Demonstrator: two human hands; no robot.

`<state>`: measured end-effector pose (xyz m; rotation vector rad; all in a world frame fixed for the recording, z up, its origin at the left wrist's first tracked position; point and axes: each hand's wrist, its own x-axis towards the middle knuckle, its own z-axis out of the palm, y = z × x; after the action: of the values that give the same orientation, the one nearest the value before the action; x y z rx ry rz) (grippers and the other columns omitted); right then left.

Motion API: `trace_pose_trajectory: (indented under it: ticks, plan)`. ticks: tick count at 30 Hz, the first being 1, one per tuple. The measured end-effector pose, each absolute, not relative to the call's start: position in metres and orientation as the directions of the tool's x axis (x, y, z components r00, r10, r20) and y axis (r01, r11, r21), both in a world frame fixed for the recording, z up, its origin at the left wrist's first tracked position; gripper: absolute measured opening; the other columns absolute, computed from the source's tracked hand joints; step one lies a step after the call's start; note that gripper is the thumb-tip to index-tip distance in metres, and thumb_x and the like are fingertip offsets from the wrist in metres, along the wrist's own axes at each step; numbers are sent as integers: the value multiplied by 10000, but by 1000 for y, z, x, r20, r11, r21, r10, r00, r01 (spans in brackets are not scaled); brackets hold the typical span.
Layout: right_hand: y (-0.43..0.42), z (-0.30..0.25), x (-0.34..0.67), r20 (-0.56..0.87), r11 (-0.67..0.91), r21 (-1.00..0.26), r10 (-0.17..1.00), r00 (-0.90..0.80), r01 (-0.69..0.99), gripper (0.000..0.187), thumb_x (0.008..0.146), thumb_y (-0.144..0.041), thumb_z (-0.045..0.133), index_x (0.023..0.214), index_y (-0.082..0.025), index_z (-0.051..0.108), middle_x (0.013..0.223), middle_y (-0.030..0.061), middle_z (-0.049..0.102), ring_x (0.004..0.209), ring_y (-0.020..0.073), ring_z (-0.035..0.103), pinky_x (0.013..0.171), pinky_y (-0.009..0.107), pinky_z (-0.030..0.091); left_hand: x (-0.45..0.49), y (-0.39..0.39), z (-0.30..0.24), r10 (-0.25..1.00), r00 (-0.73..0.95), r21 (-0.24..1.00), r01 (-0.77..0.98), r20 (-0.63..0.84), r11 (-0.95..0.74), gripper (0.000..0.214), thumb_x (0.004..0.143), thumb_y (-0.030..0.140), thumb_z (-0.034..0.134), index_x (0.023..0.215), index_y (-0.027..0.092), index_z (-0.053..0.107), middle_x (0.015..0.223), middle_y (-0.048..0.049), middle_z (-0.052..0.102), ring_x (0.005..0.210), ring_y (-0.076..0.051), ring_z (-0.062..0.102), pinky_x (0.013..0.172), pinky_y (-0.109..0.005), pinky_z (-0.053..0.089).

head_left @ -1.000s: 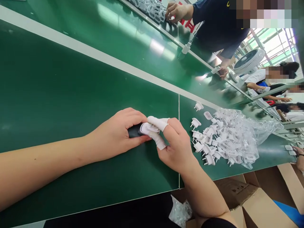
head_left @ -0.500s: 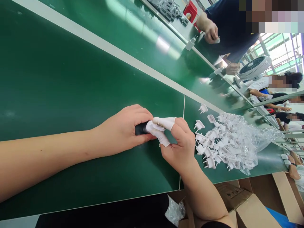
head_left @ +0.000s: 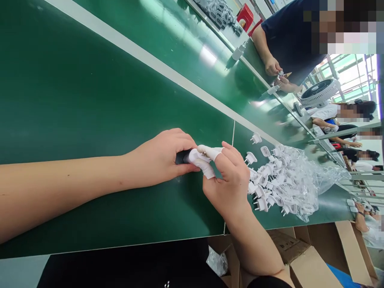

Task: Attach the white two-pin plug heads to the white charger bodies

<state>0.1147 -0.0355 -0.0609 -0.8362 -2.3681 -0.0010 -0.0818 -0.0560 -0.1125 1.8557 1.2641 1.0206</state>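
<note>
My left hand [head_left: 169,156] comes in from the left, its fingers and thumb closed around a dark, blocky piece [head_left: 181,157]. Pressed against the end of that piece is a white plug part [head_left: 195,155], pinched by my right hand [head_left: 229,174]. White finger covers wrap the thumb and index finger of the right hand and hide much of the part. Small metal pins seem to show by the fingertip. Both hands meet just above the green table [head_left: 105,108]. Right of them lies a heap of white two-pin plug parts [head_left: 273,180], partly in a clear plastic bag [head_left: 312,184].
Cardboard boxes [head_left: 315,264] stand below the table's near edge. Across the table a co-worker in a dark shirt [head_left: 288,36] handles a small part. White chargers [head_left: 239,52] sit along a rail, with a white fan [head_left: 320,93] behind. More people work farther right.
The view has shifted slightly. My hands keep the white plug part against the dark piece, with little change in grip. The co-worker's two hands have come together.
</note>
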Motion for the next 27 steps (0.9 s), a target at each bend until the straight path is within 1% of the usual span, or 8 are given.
trace_pose_trajectory:
  ticks: [3,7,9,11,15,20,24,27]
  plan:
    - [-36,-58,114,535,795,-215,582,-612,567,174,918,-107,630,866,-262,688,674,-30,610,597,148,543,1046,468,601,-82,-55,-112,944,235,851,421,232,-314,308,891,542,677,923,241,734,975,-49,756,1001,-287,638,866,-416,509]
    - [-40,-58,112,556,776,-123,571,-604,619,222,919,-74,605,832,-260,689,600,-51,500,568,145,507,1111,505,566,-82,-55,-111,942,247,850,421,229,-317,275,882,512,699,911,240,722,952,-49,741,985,-284,631,856,-413,505]
    - [-41,-60,113,594,777,-131,559,-579,616,219,930,-86,616,878,-274,715,613,-50,533,573,147,537,1141,529,552,-82,-55,-110,943,243,850,424,226,-313,255,881,491,697,906,238,721,960,-49,742,992,-285,628,858,-415,501]
    - [-39,-62,116,605,780,-206,576,-550,591,206,940,-122,631,993,-286,743,681,-37,627,627,156,611,1145,549,555,-82,-56,-108,944,243,845,434,224,-312,259,885,491,698,906,234,722,972,-51,743,1001,-287,626,868,-419,496]
    - [-36,-60,120,608,777,-279,598,-522,564,290,927,-130,622,1147,-281,735,818,-10,726,740,176,689,1150,575,548,-81,-55,-107,945,245,836,452,219,-311,255,871,485,719,876,229,713,927,-48,730,962,-281,625,847,-410,484]
    - [-38,-58,118,608,807,-193,545,-578,558,270,933,-109,630,1125,-278,718,854,0,718,739,177,667,1217,577,465,-79,-55,-107,948,236,848,436,213,-300,234,863,459,728,888,227,716,941,-41,740,978,-278,629,843,-409,485]
    - [-40,-57,118,524,785,-179,586,-618,593,202,940,-131,648,1051,-287,714,863,-7,714,766,182,655,1221,549,441,-80,-56,-107,952,223,861,419,210,-288,225,858,463,726,898,242,724,952,-35,746,1002,-287,632,859,-416,490]
    - [-40,-54,118,503,773,-127,590,-631,622,178,932,-129,650,990,-287,709,783,-22,667,786,187,650,1208,521,444,-81,-56,-108,955,224,865,420,194,-274,243,854,491,726,901,252,726,968,-39,750,1016,-298,630,868,-424,503]
